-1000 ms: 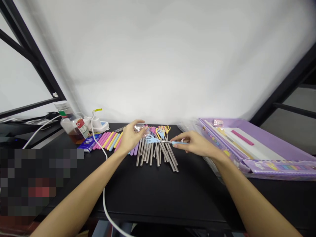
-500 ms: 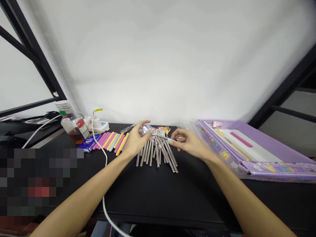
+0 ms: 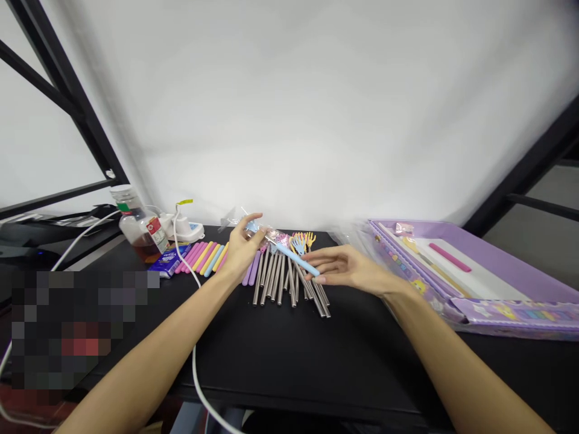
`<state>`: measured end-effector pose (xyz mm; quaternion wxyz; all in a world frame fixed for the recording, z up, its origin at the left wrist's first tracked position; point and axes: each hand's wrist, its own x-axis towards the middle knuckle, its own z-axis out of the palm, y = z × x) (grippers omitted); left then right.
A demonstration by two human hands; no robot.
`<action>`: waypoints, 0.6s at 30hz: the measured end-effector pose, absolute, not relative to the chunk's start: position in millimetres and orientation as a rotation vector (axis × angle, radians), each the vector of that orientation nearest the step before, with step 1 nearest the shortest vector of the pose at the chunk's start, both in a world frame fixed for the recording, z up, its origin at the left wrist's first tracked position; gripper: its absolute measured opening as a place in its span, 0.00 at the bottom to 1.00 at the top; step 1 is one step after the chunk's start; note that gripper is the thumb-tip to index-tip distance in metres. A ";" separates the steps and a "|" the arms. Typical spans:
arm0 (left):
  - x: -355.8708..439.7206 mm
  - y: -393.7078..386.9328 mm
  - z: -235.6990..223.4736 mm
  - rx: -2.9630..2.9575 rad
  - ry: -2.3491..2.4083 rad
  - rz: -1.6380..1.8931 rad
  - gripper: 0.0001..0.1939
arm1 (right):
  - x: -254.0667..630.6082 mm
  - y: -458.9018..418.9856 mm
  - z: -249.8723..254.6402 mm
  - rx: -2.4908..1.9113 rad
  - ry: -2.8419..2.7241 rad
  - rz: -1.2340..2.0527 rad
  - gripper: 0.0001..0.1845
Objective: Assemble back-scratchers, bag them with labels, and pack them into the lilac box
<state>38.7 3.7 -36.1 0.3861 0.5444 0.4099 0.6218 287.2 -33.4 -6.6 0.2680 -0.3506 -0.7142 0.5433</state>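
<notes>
My left hand (image 3: 244,247) pinches a back scratcher near its top, where the light blue head and part of the metal rod show beside clear plastic wrap (image 3: 233,218). The scratcher's light blue handle (image 3: 296,259) slants down to the right. At its lower end is my right hand (image 3: 337,265), fingers stretched out, the tips at or touching the handle. Beneath lies a fanned pile of metal rods (image 3: 274,277), with small hand-shaped heads (image 3: 310,239) in yellow, blue and pink at their far ends. Two purple handles (image 3: 251,270) lie by my left wrist.
Left of my hand is a row of pink, yellow and blue handles (image 3: 199,258). Beyond are a blue packet (image 3: 168,262), a jar (image 3: 142,229), a power strip (image 3: 194,231) and a white cable (image 3: 195,361). A purple box (image 3: 497,310) stands at the right.
My right hand's fingers have opened out from a curled grip, and the blue handle now shows at length. My left hand has shifted slightly left with the scratcher, uncovering the purple handles.
</notes>
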 end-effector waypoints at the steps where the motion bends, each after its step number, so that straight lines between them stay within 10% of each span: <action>1: 38.0 3.8 -35.4 1.346 1.007 1.584 0.30 | 287.5 -33.4 -6.7 -0.952 -1.926 1.446 0.31; 18: 66.1 -29.8 -33.3 1.784 0.804 1.142 0.24 | 269.0 -28.4 -31.0 -1.033 -1.855 0.784 0.28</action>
